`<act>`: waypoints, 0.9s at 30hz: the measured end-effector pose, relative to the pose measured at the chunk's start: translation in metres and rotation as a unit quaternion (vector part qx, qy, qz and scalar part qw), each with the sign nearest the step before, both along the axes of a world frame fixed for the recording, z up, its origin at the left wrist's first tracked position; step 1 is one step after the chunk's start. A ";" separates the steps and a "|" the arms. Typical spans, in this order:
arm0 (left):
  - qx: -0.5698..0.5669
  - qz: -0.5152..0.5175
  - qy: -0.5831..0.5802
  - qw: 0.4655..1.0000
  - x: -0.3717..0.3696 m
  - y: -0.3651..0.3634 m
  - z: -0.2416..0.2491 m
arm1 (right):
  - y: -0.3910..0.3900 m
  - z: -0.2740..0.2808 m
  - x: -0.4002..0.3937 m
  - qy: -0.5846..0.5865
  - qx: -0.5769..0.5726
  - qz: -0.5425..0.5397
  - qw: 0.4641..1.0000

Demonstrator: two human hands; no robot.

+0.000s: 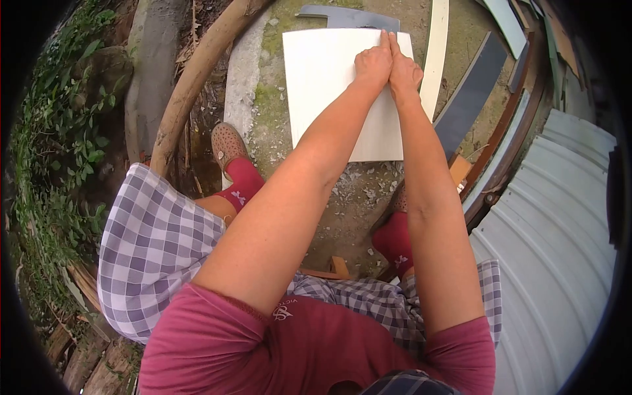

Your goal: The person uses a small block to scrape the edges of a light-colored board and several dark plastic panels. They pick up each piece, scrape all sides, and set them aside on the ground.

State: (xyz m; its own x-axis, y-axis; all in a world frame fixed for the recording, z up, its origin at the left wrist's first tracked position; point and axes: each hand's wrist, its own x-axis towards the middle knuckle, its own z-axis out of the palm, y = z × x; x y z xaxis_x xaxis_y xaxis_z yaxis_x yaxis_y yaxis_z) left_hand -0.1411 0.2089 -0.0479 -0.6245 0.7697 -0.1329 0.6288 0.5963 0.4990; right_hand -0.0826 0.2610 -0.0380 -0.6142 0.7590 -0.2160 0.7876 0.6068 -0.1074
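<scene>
A white rectangular board (336,92) lies flat on the ground in front of me, between and beyond my feet. My left hand (373,66) and my right hand (404,71) are side by side, touching, at the board's far edge near its right corner. Both index fingers stretch forward onto that edge, and the other fingers are curled in. Whether anything small is held under the curled fingers is hidden. Just past the fingertips, a grey sheet piece (359,18) with a narrow arm to the left meets the board's far edge.
A cream strip (436,59) and a dark grey strip (471,95) lie to the right. Corrugated metal sheeting (553,230) fills the lower right. A curved wooden pole (191,85) and green plants (59,131) are at the left. White flakes (359,191) litter the ground near my feet.
</scene>
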 end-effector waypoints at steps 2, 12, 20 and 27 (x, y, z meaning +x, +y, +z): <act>0.006 -0.006 0.007 1.000 0.014 -0.010 0.000 | -0.012 0.002 0.014 -0.002 -0.031 -0.018 0.999; -0.014 -0.034 -0.011 0.999 0.105 -0.085 0.016 | -0.090 0.015 0.108 0.009 -0.047 -0.043 0.998; -0.033 -0.068 -0.020 0.997 0.151 -0.131 0.022 | -0.143 0.028 0.157 0.014 -0.096 -0.103 0.990; -0.038 -0.090 -0.044 0.994 0.158 -0.145 0.016 | -0.159 0.028 0.168 0.024 -0.117 -0.122 0.985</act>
State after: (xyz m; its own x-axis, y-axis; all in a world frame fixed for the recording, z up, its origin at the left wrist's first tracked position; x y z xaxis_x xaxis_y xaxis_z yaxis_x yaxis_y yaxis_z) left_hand 0.0166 0.0635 -0.0314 -0.4601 0.8541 -0.2426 0.6852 0.5153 0.5147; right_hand 0.0853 0.1017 -0.0102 -0.4338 0.8179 -0.3779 0.8973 0.3542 -0.2635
